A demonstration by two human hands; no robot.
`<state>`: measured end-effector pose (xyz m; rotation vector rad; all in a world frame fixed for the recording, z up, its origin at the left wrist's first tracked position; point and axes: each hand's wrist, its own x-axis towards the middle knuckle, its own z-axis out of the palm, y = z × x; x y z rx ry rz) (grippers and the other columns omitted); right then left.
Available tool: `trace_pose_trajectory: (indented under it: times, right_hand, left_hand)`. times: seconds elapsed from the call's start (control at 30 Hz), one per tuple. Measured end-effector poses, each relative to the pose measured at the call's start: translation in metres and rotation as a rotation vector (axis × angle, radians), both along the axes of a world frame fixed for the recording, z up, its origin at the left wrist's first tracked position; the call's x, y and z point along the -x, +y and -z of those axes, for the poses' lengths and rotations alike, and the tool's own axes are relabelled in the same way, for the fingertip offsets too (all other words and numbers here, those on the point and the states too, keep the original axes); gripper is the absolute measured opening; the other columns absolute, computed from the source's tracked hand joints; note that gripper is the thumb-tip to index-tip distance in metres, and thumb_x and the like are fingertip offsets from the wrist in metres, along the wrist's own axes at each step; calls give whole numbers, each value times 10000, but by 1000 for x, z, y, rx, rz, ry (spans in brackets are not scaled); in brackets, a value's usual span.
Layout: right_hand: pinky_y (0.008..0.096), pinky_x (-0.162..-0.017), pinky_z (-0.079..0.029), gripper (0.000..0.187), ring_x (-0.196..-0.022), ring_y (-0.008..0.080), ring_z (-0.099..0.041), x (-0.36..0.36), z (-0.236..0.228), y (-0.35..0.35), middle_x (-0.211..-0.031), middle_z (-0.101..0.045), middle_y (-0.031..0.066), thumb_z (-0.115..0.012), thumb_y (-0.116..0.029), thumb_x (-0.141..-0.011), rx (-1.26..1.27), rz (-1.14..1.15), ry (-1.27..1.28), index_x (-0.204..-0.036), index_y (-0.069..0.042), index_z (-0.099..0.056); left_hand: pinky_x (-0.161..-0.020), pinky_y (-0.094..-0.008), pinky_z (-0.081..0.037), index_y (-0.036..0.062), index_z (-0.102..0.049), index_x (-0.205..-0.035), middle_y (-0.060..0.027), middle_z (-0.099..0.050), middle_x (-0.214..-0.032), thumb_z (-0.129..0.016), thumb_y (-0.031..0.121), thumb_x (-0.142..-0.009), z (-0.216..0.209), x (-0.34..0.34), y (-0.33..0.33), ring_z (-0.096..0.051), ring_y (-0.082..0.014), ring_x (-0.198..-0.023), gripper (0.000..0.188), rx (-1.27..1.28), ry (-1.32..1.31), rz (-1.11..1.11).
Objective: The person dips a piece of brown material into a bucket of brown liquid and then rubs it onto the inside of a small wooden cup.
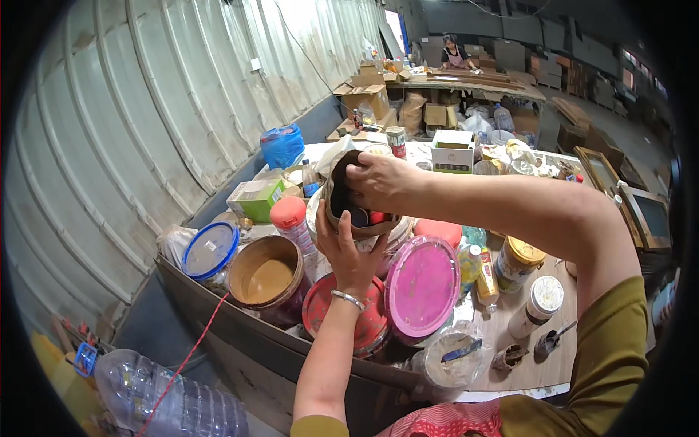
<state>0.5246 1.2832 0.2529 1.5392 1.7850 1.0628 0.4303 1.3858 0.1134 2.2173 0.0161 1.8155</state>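
Note:
Above the crowded table, my left hand (348, 251) holds a round container (339, 178) from below, fingers spread around its side. The container is tilted, with a dark inside and a tan, uneven rim. My right hand (386, 182) reaches over into its mouth with bent fingers; whatever they grip is hidden. Something small and red (378, 217) shows by the container's lower edge. Beneath my left wrist lies a red lid (320, 309) on a bucket, beside an upright pink lid (422, 288). To the left stands an open bucket (266, 273) of tan liquid.
A blue-rimmed lid (210, 250), a red-capped jar (290, 218) and a green-and-white box (255, 198) stand left. On the right are a yellow-lidded tub (518, 262), a glue bottle (486, 284) and a white-lidded jar (537, 306). A person (456, 57) is at the far table.

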Motion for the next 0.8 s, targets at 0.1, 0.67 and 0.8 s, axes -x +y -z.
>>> trace_pose_trajectory:
  times: [0.1, 0.67, 0.8]
  right_hand:
    - [300, -836, -366, 171, -1055, 150, -481, -7, 6, 8, -1041, -604, -59, -591, -268, -789, 17, 10, -49, -936, -224, -667]
    - [394, -890, -386, 508, -1121, 214, -517, 10, -99, 2, -1099, -620, 21, -723, -246, -688, -25, -9, 322, -1172, -181, -582]
    - [407, -901, -415, 565, -1105, 267, -538, 1, -106, 3, -1117, -610, 84, -749, -287, -686, -135, 117, 902, -1191, -119, -557]
  left_hand:
    - [-981, -583, -308, 195, -282, -1359, -251, -268, -1440, -847, 320, -644, -5, 1, -2, -320, -442, -1302, 920, -72, -14, 2]
    - [-1064, -519, -265, 56, -229, -1414, -269, -254, -1446, -872, 211, -594, -15, -10, 17, -292, -428, -1325, 1054, 177, 10, 61]
    - [-1076, -507, -259, 32, -228, -1408, -254, -276, -1436, -864, 203, -599, -22, -11, 24, -299, -409, -1325, 1043, 298, 91, 129]
